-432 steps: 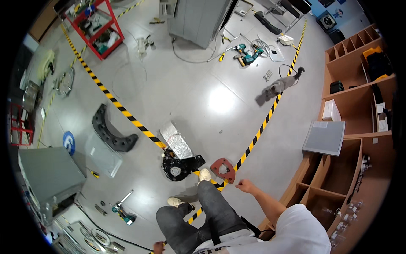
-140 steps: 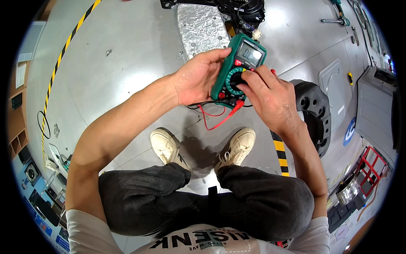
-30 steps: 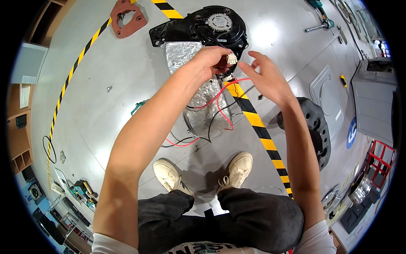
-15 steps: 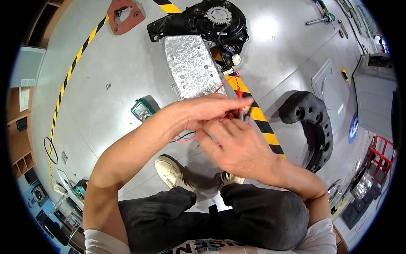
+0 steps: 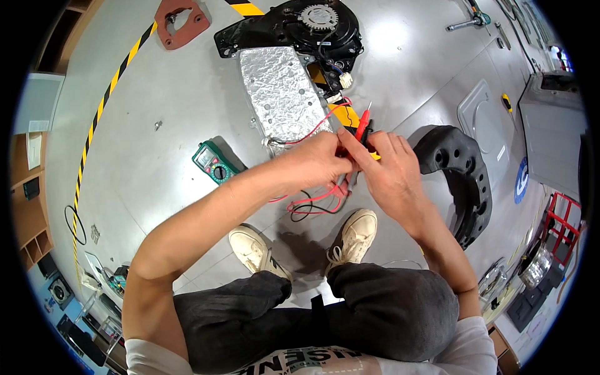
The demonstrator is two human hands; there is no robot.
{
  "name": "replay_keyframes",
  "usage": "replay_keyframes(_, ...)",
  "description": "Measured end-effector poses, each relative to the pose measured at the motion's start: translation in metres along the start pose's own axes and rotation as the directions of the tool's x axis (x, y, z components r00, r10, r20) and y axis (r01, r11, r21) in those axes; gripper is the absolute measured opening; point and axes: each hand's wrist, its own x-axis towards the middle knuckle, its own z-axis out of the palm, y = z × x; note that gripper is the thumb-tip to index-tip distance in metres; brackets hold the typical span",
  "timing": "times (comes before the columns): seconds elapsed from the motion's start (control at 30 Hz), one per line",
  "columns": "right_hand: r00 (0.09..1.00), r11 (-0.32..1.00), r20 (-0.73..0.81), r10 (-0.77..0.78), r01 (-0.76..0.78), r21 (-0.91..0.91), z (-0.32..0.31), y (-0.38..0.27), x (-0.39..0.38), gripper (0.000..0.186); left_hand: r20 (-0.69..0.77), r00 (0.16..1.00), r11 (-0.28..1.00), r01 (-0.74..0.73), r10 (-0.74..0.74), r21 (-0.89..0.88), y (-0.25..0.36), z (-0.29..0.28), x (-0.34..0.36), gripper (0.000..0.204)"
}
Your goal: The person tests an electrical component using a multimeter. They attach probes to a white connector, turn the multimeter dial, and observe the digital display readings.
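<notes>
My two hands meet in front of me, above the floor. A red test probe [image 5: 362,125] points up from between them, with a black test probe [image 5: 369,132] close beside it. My left hand [image 5: 322,157] is closed, pinching around the lower part of the probes. Fingers curled, my right hand [image 5: 394,172] grips the probes from the other side; which fingers bear on which probe is partly hidden. Red and black test leads [image 5: 312,206] hang in loops below the hands. The green multimeter [image 5: 214,164] lies on the floor beyond my left forearm.
Ahead lies a black motor housing [image 5: 300,31] with a foil-covered panel [image 5: 278,87]; a thin red wire [image 5: 312,132] crosses the foil. To the right rests a dark curved block [image 5: 475,187]. A reddish bracket [image 5: 181,25], ratchet [image 5: 469,25] and yellow screwdriver [image 5: 507,102] lie farther off.
My hands have shifted from overlapping to side by side, the right one turning upward and moving right. The red probe now stands out between them, and the looped leads show below.
</notes>
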Motion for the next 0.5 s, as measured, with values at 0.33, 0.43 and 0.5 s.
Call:
replay_keyframes(0.33, 0.817, 0.819, -0.269, 0.51, -0.366, 0.442, 0.014, 0.033, -0.003, 0.011, -0.445, 0.885, 0.979, -0.051, 0.135, 0.196, 0.014, -0.054, 0.055, 0.036)
replay_keyframes(0.43, 0.734, 0.661, -0.275, 0.621, -0.302, 0.687, 0.037, 0.054, -0.003, 0.018, -0.614, 0.786, 0.995, -0.021, 0.076, 0.096, 0.016, -0.056, 0.086, 0.035)
replay_keyframes(0.5, 0.7, 0.506, -0.195, 0.687, -0.269, 0.82, 0.046, 0.061, -0.002, 0.024, -0.673, 0.739, 0.999, 0.002, 0.02, 0.032, 0.018, -0.048, 0.103, 0.035)
